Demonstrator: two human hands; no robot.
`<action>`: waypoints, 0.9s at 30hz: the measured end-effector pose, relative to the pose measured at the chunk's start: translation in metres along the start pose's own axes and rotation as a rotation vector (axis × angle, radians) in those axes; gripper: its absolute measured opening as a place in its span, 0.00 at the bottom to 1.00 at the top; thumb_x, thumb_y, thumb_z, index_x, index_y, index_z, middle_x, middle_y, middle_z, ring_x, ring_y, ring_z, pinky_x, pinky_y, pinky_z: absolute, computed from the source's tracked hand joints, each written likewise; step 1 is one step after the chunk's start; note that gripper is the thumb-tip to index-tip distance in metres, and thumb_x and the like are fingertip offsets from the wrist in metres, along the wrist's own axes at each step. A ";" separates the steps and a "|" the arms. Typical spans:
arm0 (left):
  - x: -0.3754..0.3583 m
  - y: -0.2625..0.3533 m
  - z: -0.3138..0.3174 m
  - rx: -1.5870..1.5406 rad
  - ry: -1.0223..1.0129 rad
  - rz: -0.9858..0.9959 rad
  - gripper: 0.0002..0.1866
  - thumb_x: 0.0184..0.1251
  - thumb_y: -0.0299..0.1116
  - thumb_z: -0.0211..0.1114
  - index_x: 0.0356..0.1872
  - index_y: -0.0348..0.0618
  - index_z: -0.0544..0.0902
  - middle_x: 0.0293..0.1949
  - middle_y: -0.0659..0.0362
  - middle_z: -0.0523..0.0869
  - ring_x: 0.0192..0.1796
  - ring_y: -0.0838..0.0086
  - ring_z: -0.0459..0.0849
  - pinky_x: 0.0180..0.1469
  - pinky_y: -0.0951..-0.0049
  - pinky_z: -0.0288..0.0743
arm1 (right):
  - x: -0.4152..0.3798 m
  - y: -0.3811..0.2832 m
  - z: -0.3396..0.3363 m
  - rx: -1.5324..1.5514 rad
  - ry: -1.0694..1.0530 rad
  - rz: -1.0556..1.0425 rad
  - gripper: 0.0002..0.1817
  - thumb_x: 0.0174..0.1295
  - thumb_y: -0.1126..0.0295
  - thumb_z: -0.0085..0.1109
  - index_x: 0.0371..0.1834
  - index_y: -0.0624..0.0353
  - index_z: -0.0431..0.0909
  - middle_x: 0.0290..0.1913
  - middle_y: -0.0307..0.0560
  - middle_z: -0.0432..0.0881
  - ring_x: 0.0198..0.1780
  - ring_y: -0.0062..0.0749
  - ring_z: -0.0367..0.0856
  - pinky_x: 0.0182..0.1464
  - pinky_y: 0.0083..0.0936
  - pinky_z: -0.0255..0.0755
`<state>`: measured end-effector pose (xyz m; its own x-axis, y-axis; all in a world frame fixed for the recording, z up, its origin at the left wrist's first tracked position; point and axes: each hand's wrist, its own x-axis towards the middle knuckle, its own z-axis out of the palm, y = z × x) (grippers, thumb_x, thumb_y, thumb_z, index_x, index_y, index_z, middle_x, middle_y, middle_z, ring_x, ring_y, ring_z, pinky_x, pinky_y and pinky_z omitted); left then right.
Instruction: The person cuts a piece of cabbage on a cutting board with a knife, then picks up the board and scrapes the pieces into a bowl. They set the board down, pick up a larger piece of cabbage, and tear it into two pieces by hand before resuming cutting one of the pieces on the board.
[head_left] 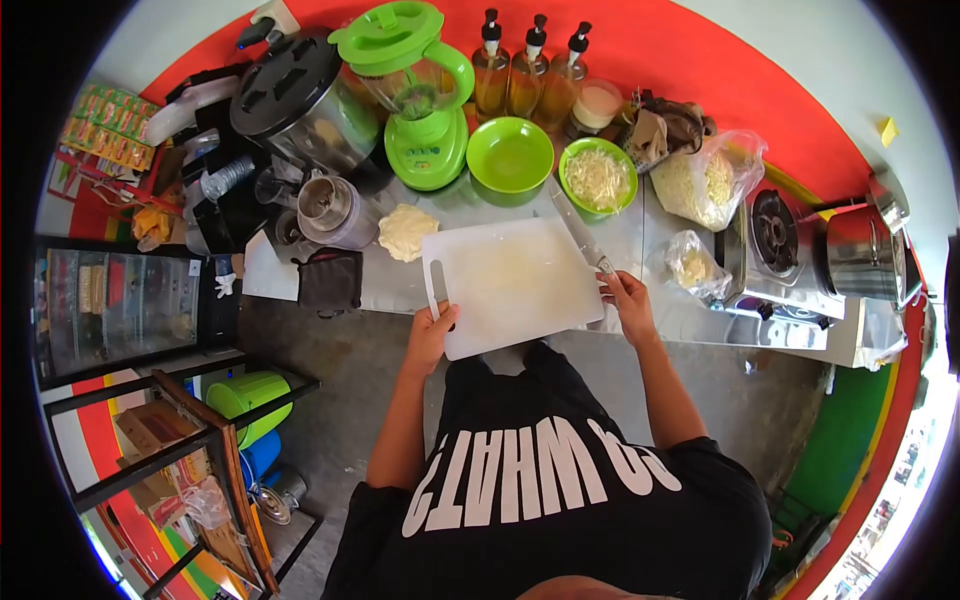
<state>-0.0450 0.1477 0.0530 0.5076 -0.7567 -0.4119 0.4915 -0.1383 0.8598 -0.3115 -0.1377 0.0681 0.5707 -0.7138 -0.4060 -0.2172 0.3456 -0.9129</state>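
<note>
A white cutting board (512, 285) with a handle slot at its left end is held by both my hands, its near edge over the counter's front edge. My left hand (430, 332) grips its lower left edge, thumb on top. At the right edge, my right hand (626, 299) pinches the board, fingertips close by the handle of a knife (577, 222). That knife lies along the board's right side, blade pointing away from me. A pale cream-coloured lump (407, 233) rests beside the board's left corner. Behind stand a green bowl (510, 160) and a bowl of bean sprouts (597, 180).
A green blender (425, 150), a large steel pot with a black lid (300, 110) and several pump bottles (527, 75) line the back. To the right are plastic bags of food (708, 185), a gas stove (775, 235) and a steel pot (862, 250). A metal-framed rack (215, 440) stands at left.
</note>
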 end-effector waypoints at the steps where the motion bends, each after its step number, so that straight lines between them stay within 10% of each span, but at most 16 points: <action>1: 0.000 -0.003 -0.005 0.022 -0.024 -0.019 0.13 0.80 0.36 0.60 0.45 0.36 0.86 0.33 0.68 0.83 0.34 0.86 0.75 0.39 0.79 0.69 | -0.006 0.008 0.003 -0.038 0.031 -0.012 0.18 0.78 0.59 0.57 0.53 0.64 0.83 0.48 0.43 0.88 0.44 0.22 0.84 0.48 0.23 0.77; 6: 0.010 0.006 -0.009 0.169 -0.019 -0.103 0.12 0.79 0.38 0.62 0.36 0.41 0.83 0.29 0.72 0.77 0.33 0.87 0.72 0.38 0.80 0.67 | -0.033 0.028 0.022 -0.187 0.151 -0.002 0.18 0.76 0.60 0.60 0.51 0.67 0.85 0.40 0.39 0.87 0.41 0.18 0.81 0.47 0.21 0.75; 15: 0.048 -0.003 0.002 0.656 0.149 0.179 0.28 0.66 0.33 0.73 0.64 0.33 0.74 0.40 0.54 0.84 0.39 0.64 0.85 0.48 0.63 0.80 | -0.042 0.061 0.043 -0.300 0.410 0.004 0.17 0.73 0.61 0.63 0.50 0.69 0.85 0.35 0.39 0.86 0.38 0.17 0.77 0.43 0.20 0.72; 27: 0.054 -0.004 0.020 1.191 -0.136 0.401 0.43 0.51 0.30 0.80 0.72 0.43 0.72 0.65 0.50 0.70 0.65 0.50 0.69 0.66 0.57 0.70 | -0.019 0.071 0.072 -0.674 0.706 -0.229 0.16 0.67 0.65 0.66 0.52 0.64 0.82 0.50 0.55 0.81 0.53 0.53 0.76 0.56 0.43 0.71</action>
<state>-0.0333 0.0944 0.0334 0.3614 -0.9284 -0.0862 -0.6563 -0.3190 0.6838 -0.2812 -0.0557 0.0140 0.1022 -0.9935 0.0503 -0.6892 -0.1071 -0.7166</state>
